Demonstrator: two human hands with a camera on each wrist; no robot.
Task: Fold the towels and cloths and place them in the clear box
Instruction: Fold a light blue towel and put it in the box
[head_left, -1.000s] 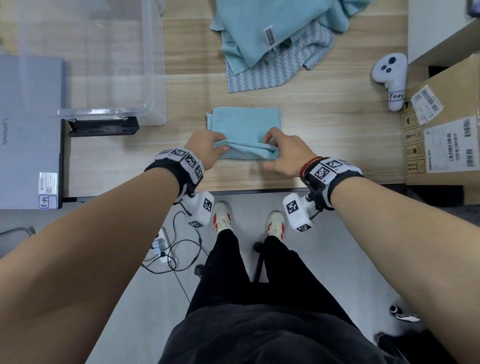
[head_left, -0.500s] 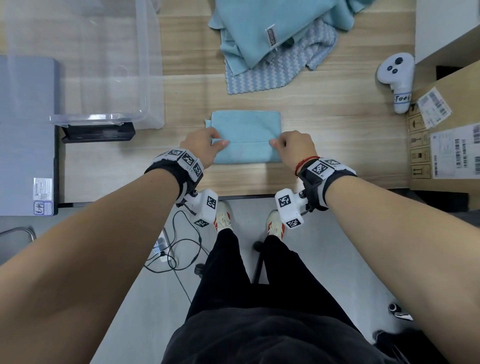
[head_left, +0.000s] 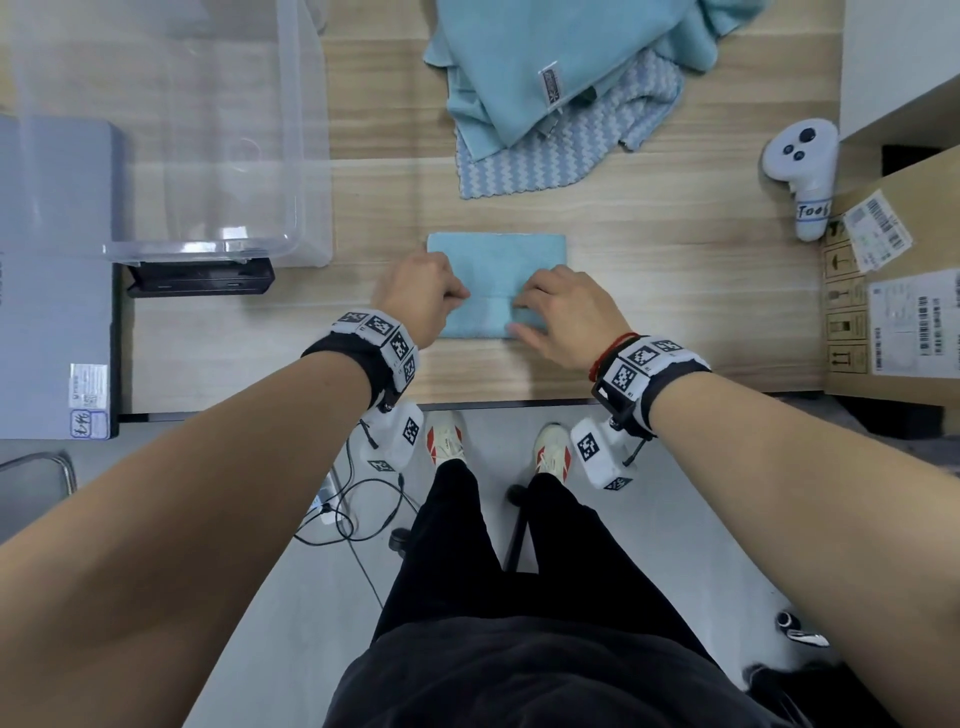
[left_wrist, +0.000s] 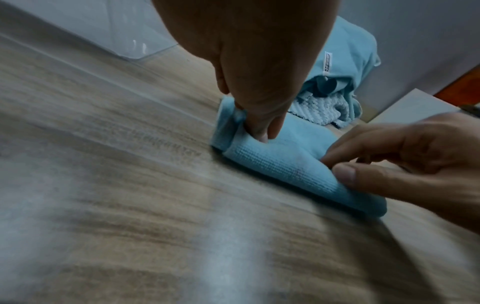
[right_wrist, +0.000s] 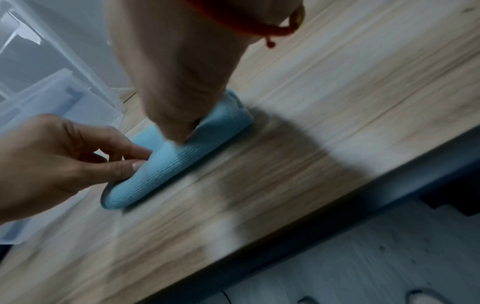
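At the desk's left side stood the clear plastic box (head_left: 218, 156), nothing visible inside it. Just right of it, near the desk's front edge, lay the small light-blue microfibre cloth (head_left: 498, 260), folded into a flat rectangle. The left hand (head_left: 421, 296) was curled over its left end, fingertips pinching the folded layers; the right hand (head_left: 563, 317) pinched the right end between thumb and forefinger, the other fingers loosely bent. The cloth looked light, soft and limp, likely to sag and spring open if lifted by one corner, so gripping all layers along the folded edge, or at both ends together, seemed safest. Towards the desk's back edge waited a heap of blue towels (head_left: 550, 57) lying over a zigzag-patterned cloth (head_left: 550, 156), still unfolded.
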